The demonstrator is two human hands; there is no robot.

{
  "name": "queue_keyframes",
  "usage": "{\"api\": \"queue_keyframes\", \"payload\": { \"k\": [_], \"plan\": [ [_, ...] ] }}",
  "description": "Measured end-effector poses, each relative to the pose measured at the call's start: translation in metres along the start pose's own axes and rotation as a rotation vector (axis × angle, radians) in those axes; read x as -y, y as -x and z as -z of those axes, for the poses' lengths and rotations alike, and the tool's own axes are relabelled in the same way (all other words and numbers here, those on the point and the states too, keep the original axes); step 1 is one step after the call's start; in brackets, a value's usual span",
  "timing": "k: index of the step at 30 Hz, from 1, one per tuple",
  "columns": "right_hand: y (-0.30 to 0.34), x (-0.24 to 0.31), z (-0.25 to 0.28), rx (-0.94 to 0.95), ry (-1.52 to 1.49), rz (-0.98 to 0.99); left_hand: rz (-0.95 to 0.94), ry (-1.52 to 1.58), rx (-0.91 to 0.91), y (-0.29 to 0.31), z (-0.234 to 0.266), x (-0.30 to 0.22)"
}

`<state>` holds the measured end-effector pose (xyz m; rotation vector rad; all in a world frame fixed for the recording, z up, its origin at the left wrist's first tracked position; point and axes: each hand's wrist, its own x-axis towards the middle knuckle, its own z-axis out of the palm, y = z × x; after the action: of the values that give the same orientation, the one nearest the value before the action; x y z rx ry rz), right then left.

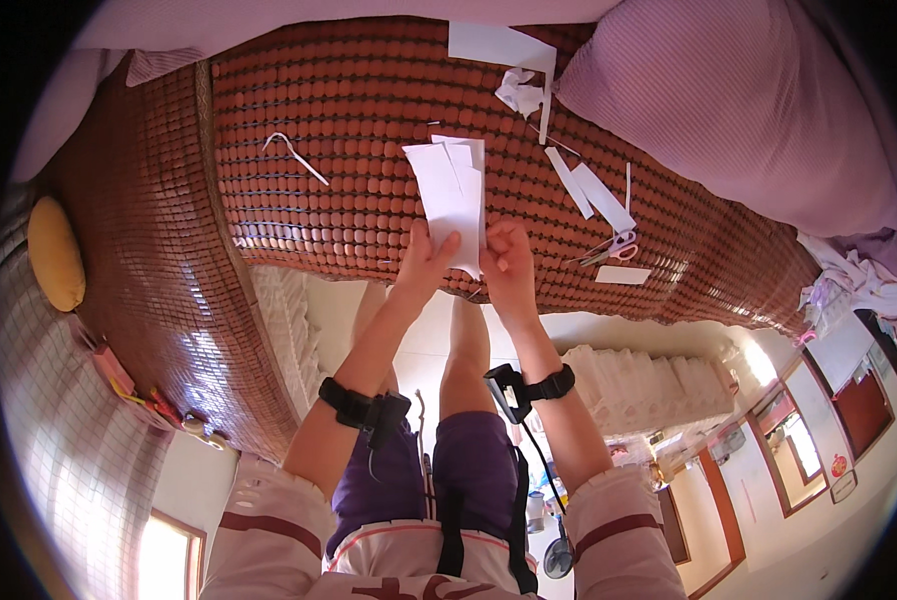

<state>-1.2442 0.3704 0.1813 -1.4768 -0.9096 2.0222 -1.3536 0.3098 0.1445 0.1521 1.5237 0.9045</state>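
Observation:
Several white paper pieces (449, 190), overlapping and folded lengthwise, stand out in front of me above the brown tiled mat. My left hand (428, 262) pinches their lower left part, its thumb lying across the front. At the lower right edge, my right hand (509, 262) has its fingers curled close against the paper. What those curled fingers hold, if anything, is too small to make out. A pair of scissors (621, 246) with pale purple handles lies to the right of my hands, beside a paper strip (606, 199).
The brown mat (319, 215) spreads under everything. Crumpled paper (521, 92) and an L-shaped sheet (504, 45) lie at the far side. A small paper rectangle (624, 275) is near the scissors, a thin curled strip (297, 158) at left. A pink striped cushion (719, 110) bulges at right.

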Motion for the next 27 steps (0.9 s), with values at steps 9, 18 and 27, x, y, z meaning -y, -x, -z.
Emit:
{"api": "queue_keyframes", "payload": {
  "k": [9, 18, 27],
  "plan": [
    [-0.005, 0.004, 0.051, 0.060, 0.322, 0.080, -0.061, -0.039, 0.124, -0.005, -0.006, 0.018],
    [-0.053, -0.011, 0.165, -0.477, 1.440, 0.159, -0.009, 0.012, 0.029, -0.001, -0.018, 0.005],
    [-0.061, -0.006, 0.197, -0.492, 1.524, 0.181, -0.011, -0.043, 0.036, 0.000, -0.025, 0.002]
  ]
}}
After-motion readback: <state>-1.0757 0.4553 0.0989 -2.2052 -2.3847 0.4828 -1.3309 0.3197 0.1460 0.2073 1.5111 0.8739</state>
